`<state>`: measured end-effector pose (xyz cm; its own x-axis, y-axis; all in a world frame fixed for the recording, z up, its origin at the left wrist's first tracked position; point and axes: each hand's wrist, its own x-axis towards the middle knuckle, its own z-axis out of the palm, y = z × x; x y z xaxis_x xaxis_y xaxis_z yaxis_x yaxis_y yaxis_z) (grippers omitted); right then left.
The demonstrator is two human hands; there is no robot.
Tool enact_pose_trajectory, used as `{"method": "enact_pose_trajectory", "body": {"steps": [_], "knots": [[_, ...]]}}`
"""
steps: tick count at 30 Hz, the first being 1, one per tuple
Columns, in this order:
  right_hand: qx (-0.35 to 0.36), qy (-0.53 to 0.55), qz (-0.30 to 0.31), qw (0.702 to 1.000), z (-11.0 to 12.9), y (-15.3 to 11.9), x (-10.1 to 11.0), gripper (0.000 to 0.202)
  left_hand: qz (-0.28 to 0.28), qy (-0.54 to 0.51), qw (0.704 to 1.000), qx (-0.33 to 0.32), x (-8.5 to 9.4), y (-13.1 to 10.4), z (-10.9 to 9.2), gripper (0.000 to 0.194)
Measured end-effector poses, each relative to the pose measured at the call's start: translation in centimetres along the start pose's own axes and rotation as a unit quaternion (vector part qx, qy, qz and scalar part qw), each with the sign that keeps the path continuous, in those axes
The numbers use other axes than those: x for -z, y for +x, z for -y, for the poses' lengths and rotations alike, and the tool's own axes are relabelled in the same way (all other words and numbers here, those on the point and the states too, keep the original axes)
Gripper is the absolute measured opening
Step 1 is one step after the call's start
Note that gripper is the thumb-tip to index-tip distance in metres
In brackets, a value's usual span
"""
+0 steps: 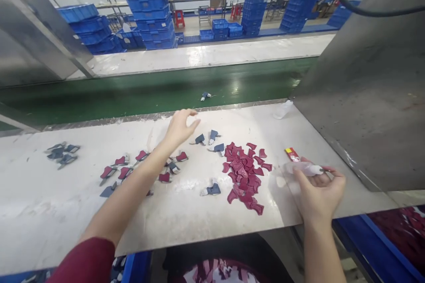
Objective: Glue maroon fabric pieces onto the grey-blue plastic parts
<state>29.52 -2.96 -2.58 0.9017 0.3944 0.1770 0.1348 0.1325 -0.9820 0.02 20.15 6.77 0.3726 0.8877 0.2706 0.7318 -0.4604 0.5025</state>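
At the left of the pale desk (179,223) lies a cluster of blue-grey parts (57,153). To its right, a looser group of maroon-faced parts (108,172) is partly hidden by the left forearm (133,181). The left hand (180,127) reaches toward the far edge, thumb and fingers apart, with no object visible in its grasp. Beyond it, on the green belt (139,95), rests a single small part (206,96). Right of the forearm are several plain blue-grey parts (214,189), near a heap of maroon pieces (244,172). At the right, the right hand (320,194) has its fingers closed around a translucent bottle (303,169), tip pointing right; a red-and-yellow packet (292,154) lies just beyond. The step in hand appears to be small-part handling, the bottle kept ready. Judging by the parts' size, the next pick calls for a precise left-hand pinch, the bottle tip held clear.
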Motion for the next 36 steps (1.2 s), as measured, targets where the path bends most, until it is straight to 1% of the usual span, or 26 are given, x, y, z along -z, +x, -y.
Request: {"method": "enact_pose_trajectory", "body": {"steps": [1, 3, 4, 6, 8, 10, 12, 13, 14, 15, 16, 17, 18, 19, 20, 21, 23, 24, 26, 28, 30, 32, 34, 36], "knots": [[-0.011, 0.003, 0.0, 1.0, -0.2, 0.1, 0.0, 0.074, 0.014, 0.036, 0.999, 0.026, -0.9, 2.5, 0.7, 0.027], [-0.022, -0.011, -0.001, 1.0, -0.4, 0.0, 0.0, 0.076, 0.021, 0.055, 0.997, 0.046, -2.7, 6.7, 2.0, 0.035], [-0.023, -0.029, 0.0, 0.999, -0.5, -0.1, 0.0, 0.077, 0.025, 0.061, 0.996, 0.054, -3.5, 8.3, 2.5, 0.04], [-0.014, -0.093, 0.011, 0.996, -0.6, -0.2, -0.1, 0.077, 0.026, 0.067, 0.995, 0.062, -4.6, 10.5, 3.3, 0.048], [0.008, -0.17, 0.022, 0.985, -0.5, -0.2, -0.1, 0.075, 0.029, 0.072, 0.995, 0.062, -5.1, 11.9, 3.9, 0.05], [0.035, -0.225, 0.038, 0.973, -0.3, -0.2, -0.2, 0.075, 0.03, 0.076, 0.995, 0.057, -5.2, 12.5, 4.4, 0.044], [0.085, -0.254, 0.034, 0.963, 0.1, -0.4, -0.1, 0.083, 0.026, 0.076, 0.995, 0.05, -5.1, 12.7, 4.8, 0.038], [0.128, -0.265, 0.014, 0.956, 0.3, -0.7, -0.1, 0.088, 0.023, 0.075, 0.996, 0.045, -5.0, 12.6, 4.8, 0.038], [0.187, -0.271, -0.018, 0.944, 0.6, -1.0, -0.1, 0.09, 0.02, 0.073, 0.996, 0.039, -4.9, 12.4, 4.7, 0.037], [0.256, -0.274, -0.055, 0.925, 0.8, -1.4, 0.0, 0.088, 0.017, 0.069, 0.997, 0.03, -4.9, 12.1, 4.6, 0.036], [0.325, -0.276, -0.086, 0.9, 1.0, -1.8, 0.0, 0.079, 0.017, 0.064, 0.998, 0.02, -4.8, 11.8, 4.3, 0.034], [0.384, -0.277, -0.099, 0.875, 1.2, -2.3, -0.1, 0.064, 0.018, 0.059, 0.998, 0.009, -4.7, 11.3, 4.0, 0.032], [0.424, -0.282, -0.088, 0.856, 1.3, -2.7, -0.3, 0.045, 0.022, 0.053, 0.998, -0.002, -4.7, 10.8, 3.6, 0.031], [0.441, -0.29, -0.054, 0.848, 1.3, -3.2, -0.5, 0.029, 0.028, 0.048, 0.998, -0.012, -4.6, 10.3, 3.1, 0.032], [0.435, -0.303, -0.006, 0.848, 1.2, -3.6, -0.8, 0.017, 0.035, 0.044, 0.998, -0.02, -4.5, 9.7, 2.7, 0.033], [0.412, -0.319, 0.046, 0.852, 1.0, -3.9, -1.1, 0.013, 0.044, 0.042, 0.998, -0.027, -4.4, 9.1, 2.3, 0.031], [0.357, -0.345, 0.126, 0.859, 0.5, -4.4, -1.6, 0.017, 0.064, 0.033, 0.997, -0.034, -4.2, 7.9, 1.5, 0.027], [0.336, -0.354, 0.149, 0.86, 0.2, -4.6, -1.8, 0.019, 0.076, 0.025, 0.996, -0.037, -3.9, 7.1, 1.2, 0.026], [0.316, -0.362, 0.166, 0.861, -0.5, -4.9, -2.0, 0.022, 0.093, 0.001, 0.995, -0.048, -3.1, 5.4, 0.6, 0.029], [0.312, -0.362, 0.165, 0.863, -0.9, -5.0, -2.0, 0.023, 0.09, -0.019, 0.994, -0.066, -2.0, 3.2, 0.0, 0.034], [0.314, -0.367, 0.163, 0.86, -1.1, -5.1, -1.8, 0.025, 0.074, -0.025, 0.993, -0.084, -0.9, 0.3, -0.6, 0.038], [0.322, -0.375, 0.162, 0.854, -1.2, -5.0, -1.5, 0.028, 0.075, -0.025, 0.992, -0.096, 0.0, -3.2, -1.2, 0.04], [0.333, -0.379, 0.163, 0.848, -1.0, -4.8, -1.2, 0.028, 0.082, -0.029, 0.99, -0.111, 0.4, -7.0, -1.7, 0.04], [0.339, -0.378, 0.166, 0.845, -0.7, -4.7, -0.8, 0.027, 0.083, -0.033, 0.989, -0.121, 0.2, -10.8, -2.2, 0.038]]}}
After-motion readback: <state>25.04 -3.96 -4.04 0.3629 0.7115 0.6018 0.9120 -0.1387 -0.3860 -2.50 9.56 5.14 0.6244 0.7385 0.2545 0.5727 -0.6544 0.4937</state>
